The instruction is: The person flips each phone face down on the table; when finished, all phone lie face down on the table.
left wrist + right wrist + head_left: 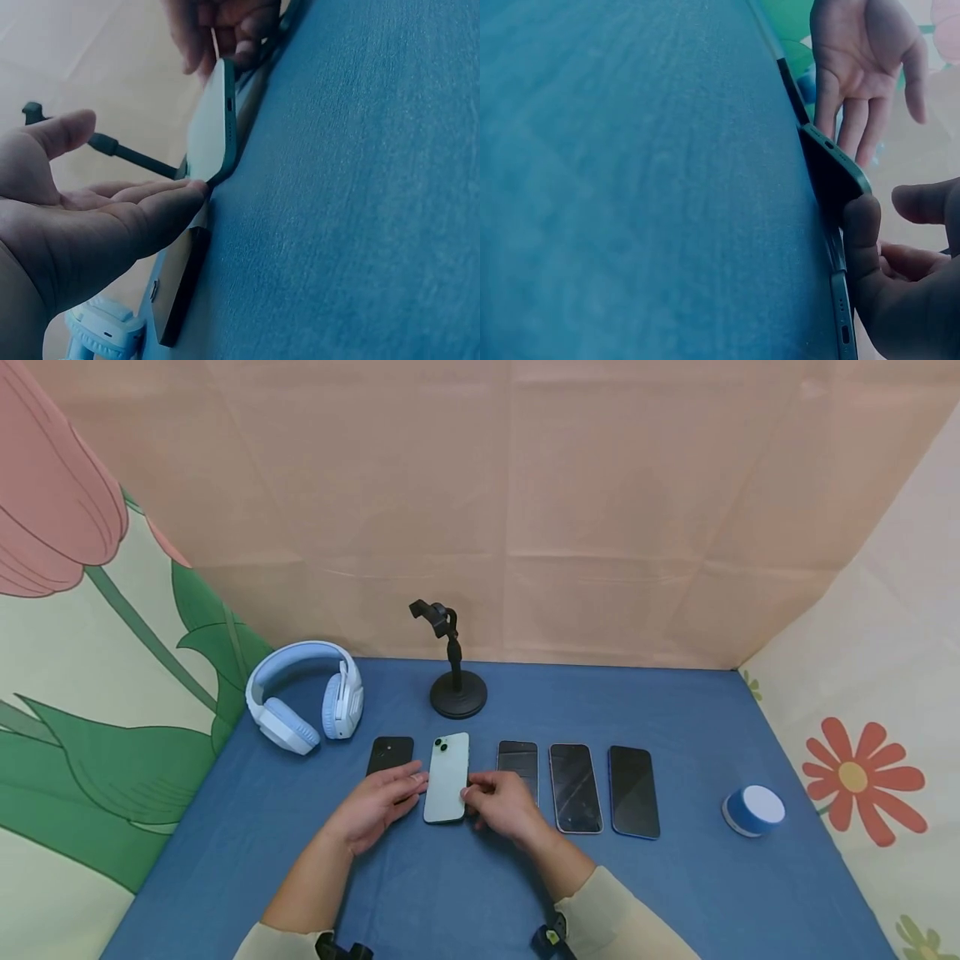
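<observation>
A pale green smartphone (447,772) lies with its back and cameras up, its right edge raised off the blue tabletop. My left hand (381,802) is palm up on its left, straight fingertips touching the phone's left edge. On the other side my right hand (504,806) holds the raised edge with curled fingers. In the right wrist view one fingertip (862,214) presses that edge, and the dark screen shows beneath. A black phone (391,751) lies partly behind my left hand. Another phone (519,755) is half covered by my right hand.
Two dark-screened phones, one (575,785) beside the other (633,789), lie to the right. Behind stands a black phone stand (458,693). Light blue headphones (347,700) rest at the back left. A blue-and-white round container (756,810) sits at the far right.
</observation>
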`<state>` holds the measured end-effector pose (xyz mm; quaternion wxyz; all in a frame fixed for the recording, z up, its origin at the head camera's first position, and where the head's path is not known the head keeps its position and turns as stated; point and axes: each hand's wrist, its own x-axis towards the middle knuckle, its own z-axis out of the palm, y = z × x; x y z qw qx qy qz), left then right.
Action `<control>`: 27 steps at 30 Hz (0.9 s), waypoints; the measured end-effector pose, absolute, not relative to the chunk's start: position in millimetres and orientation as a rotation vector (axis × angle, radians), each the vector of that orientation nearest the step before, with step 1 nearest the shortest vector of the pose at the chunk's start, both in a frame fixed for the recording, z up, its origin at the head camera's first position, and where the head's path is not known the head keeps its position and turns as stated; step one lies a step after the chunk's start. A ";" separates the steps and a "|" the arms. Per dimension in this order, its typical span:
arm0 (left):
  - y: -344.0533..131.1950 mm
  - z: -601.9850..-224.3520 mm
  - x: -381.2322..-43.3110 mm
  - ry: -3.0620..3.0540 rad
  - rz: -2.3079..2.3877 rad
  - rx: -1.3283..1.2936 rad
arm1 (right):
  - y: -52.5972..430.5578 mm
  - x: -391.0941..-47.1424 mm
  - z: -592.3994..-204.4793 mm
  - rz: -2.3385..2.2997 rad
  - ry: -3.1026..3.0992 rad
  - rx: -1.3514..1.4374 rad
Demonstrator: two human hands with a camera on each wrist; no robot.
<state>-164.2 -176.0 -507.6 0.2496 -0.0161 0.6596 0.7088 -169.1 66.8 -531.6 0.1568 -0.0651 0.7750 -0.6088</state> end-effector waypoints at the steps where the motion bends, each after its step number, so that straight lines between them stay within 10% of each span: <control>1: -176.2 -507.5 -164.2 1.801 1.930 -0.052 | 66.7 -169.3 -531.5 -1.732 2.224 -0.192; 27: -183.9 -501.8 -164.1 1.844 1.890 -0.090 | 66.7 -163.9 -526.4 -1.678 2.230 -0.193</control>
